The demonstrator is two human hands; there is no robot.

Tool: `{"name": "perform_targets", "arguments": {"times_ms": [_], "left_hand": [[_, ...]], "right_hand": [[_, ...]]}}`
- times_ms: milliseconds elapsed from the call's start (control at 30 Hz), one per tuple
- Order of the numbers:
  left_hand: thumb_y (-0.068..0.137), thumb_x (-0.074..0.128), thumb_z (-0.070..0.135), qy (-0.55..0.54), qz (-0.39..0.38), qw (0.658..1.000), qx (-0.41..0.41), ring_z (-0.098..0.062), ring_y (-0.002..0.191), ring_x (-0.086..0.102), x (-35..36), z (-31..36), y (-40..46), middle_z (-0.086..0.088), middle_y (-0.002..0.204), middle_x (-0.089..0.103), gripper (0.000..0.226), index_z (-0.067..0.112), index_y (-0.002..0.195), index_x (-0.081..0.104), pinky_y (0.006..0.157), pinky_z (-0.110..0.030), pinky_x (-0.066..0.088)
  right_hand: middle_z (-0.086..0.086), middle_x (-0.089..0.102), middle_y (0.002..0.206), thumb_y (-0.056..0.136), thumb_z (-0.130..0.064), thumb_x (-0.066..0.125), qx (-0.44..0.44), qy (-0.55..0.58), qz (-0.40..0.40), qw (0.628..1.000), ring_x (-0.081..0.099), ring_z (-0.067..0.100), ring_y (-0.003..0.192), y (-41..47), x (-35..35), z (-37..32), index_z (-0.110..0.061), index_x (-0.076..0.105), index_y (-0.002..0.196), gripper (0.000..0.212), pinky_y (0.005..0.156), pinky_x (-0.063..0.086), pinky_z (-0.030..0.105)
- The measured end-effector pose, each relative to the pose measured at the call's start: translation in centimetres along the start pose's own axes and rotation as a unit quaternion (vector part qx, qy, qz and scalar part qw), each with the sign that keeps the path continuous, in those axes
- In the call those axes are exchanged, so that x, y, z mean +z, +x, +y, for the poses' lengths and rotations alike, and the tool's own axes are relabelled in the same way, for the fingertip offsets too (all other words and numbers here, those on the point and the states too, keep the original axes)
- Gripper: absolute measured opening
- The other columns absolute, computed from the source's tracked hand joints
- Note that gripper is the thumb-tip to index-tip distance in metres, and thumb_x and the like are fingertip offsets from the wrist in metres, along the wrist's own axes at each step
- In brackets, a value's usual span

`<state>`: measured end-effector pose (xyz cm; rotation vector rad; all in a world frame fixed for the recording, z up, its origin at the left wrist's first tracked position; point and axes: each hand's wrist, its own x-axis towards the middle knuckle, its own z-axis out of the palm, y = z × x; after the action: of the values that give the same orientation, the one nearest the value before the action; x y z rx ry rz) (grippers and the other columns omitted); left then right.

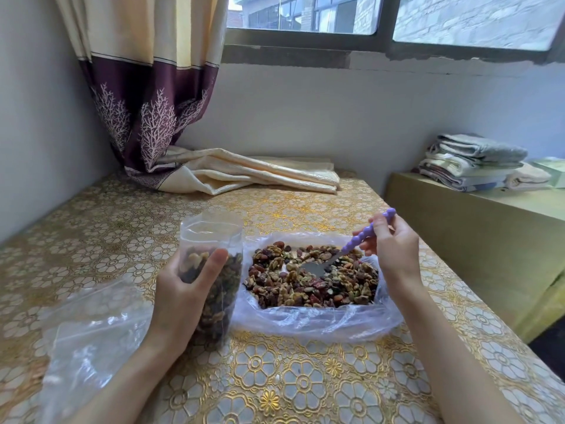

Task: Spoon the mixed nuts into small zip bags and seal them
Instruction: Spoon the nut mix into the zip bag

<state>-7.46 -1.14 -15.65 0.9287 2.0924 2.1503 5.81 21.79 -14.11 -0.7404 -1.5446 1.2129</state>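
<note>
Left hand [183,289] wraps around one small zip bag [214,270], thumb across its front; the bag stands upright on the table, mouth open, more than half filled with nuts. Right hand [391,249] pinches the purple beaded handle of one spoon [345,249], whose metal bowl lies in the mixed nuts [312,276]. That single heap sits in one large clear plastic bag [321,319], rolled open, between the two hands and just beside the zip bag. Outward of the left hand lies loose clear plastic [85,332], flat on the table; how many pieces it holds cannot be told. Beneath everything is a tablecloth [305,384] with a gold flower pattern. Beyond the hands, one curtain [146,87] hangs in the corner, its hem piled on the table under a window [382,22]. Past the right hand, one stack of folded cloths [470,160] rests on a lower surface.
</note>
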Motion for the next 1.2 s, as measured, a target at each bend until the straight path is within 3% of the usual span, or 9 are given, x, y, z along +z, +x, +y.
{"name": "perform_targets", "arguments": {"times_ms": [67, 167, 267, 333, 500, 733, 900, 1067, 1200], "left_hand": [[0.045, 0.060, 0.082, 0.015, 0.001, 1.000, 0.002, -0.016, 0.076, 0.062, -0.1, -0.1, 0.0, -0.001, 0.078, 0.064, 0.058, 0.032, 0.075, 0.064, 0.072, -0.037, 0.049], [0.044, 0.056, 0.086, 0.026, 0.002, 1.000, 0.004, -0.010, 0.071, 0.061, -0.3, -0.2, 0.2, 0.002, 0.073, 0.064, 0.069, 0.026, 0.078, 0.063, 0.070, -0.031, 0.048], [0.059, 0.062, 0.074, 0.038, -0.020, 0.999, 0.013, -0.001, 0.070, 0.060, -0.2, -0.3, 0.3, 0.016, 0.075, 0.065, 0.056, 0.024, 0.085, 0.060, 0.065, -0.017, 0.048], [0.063, 0.064, 0.057, 0.059, -0.039, 0.997, 0.010, 0.005, 0.071, 0.061, 0.1, -0.5, 0.2, 0.017, 0.077, 0.065, 0.048, 0.021, 0.094, 0.056, 0.065, -0.020, 0.050], [0.056, 0.068, 0.053, 0.149, -0.089, 0.984, 0.040, 0.021, 0.076, 0.056, 0.4, -1.2, -0.2, 0.021, 0.091, 0.057, 0.065, 0.030, 0.111, 0.042, 0.061, 0.000, 0.042], [0.053, 0.066, 0.060, 0.198, -0.114, 0.973, 0.043, -0.006, 0.095, 0.059, 0.4, -1.6, -0.2, 0.019, 0.105, 0.056, 0.074, 0.040, 0.118, 0.036, 0.080, -0.024, 0.044], [0.063, 0.077, 0.043, 0.204, -0.127, 0.970, 0.043, -0.003, 0.096, 0.059, 0.3, -1.7, -0.2, 0.024, 0.106, 0.054, 0.071, 0.040, 0.119, 0.035, 0.079, -0.019, 0.042], [0.065, 0.079, 0.037, 0.198, -0.130, 0.971, 0.041, 0.014, 0.093, 0.052, 0.3, -1.8, -0.1, 0.026, 0.104, 0.054, 0.070, 0.041, 0.118, 0.033, 0.072, 0.000, 0.037], [0.066, 0.080, 0.032, 0.179, -0.128, 0.975, 0.034, 0.023, 0.091, 0.050, 0.3, -1.8, -0.2, 0.029, 0.104, 0.053, 0.072, 0.038, 0.121, 0.033, 0.069, 0.004, 0.035]], "right_hand": [[0.015, 0.068, 0.074, 0.100, -0.019, 0.043, 0.046, -0.001, -0.035, 0.998, 0.061, 0.022, 0.060, -0.1, 0.2, 0.3, -0.009, 0.056, 0.081, 0.025, 0.055, 0.047, 0.030], [0.010, 0.070, 0.068, 0.099, -0.019, 0.046, 0.072, -0.003, -0.055, 0.996, 0.060, 0.021, 0.059, -0.3, 0.4, 0.5, -0.008, 0.057, 0.078, 0.026, 0.055, 0.050, 0.029], [0.007, 0.069, 0.063, 0.098, -0.019, 0.046, 0.079, 0.004, -0.036, 0.996, 0.061, 0.022, 0.058, -0.2, 0.4, 0.5, -0.008, 0.058, 0.075, 0.028, 0.055, 0.050, 0.030], [0.006, 0.068, 0.061, 0.098, -0.019, 0.046, 0.083, 0.014, -0.012, 0.996, 0.061, 0.023, 0.057, 0.0, 0.3, 0.5, -0.008, 0.057, 0.075, 0.028, 0.052, 0.049, 0.028], [0.005, 0.068, 0.060, 0.098, -0.022, 0.046, 0.083, 0.061, 0.034, 0.994, 0.062, 0.022, 0.057, 0.1, 0.1, 0.4, -0.008, 0.058, 0.075, 0.030, 0.054, 0.051, 0.031], [0.008, 0.069, 0.064, 0.099, -0.022, 0.046, 0.036, 0.171, 0.041, 0.984, 0.064, 0.015, 0.053, -0.7, 0.8, -2.0, -0.005, 0.057, 0.079, 0.028, 0.051, 0.051, 0.021], [0.010, 0.071, 0.070, 0.099, -0.022, 0.048, 0.011, 0.248, 0.002, 0.969, 0.067, 0.017, 0.059, -2.1, 1.6, -4.2, 0.005, 0.057, 0.097, 0.029, 0.054, 0.052, 0.019], [0.008, 0.072, 0.074, 0.096, -0.020, 0.050, -0.059, 0.227, -0.074, 0.969, 0.069, 0.020, 0.062, -4.2, 3.1, -5.3, -0.008, 0.056, 0.087, 0.017, 0.059, 0.055, 0.023], [0.006, 0.072, 0.078, 0.096, -0.013, 0.047, -0.141, 0.207, -0.135, 0.959, 0.069, 0.021, 0.063, -5.4, 3.7, -5.7, -0.006, 0.052, 0.088, 0.011, 0.060, 0.055, 0.025]]}}
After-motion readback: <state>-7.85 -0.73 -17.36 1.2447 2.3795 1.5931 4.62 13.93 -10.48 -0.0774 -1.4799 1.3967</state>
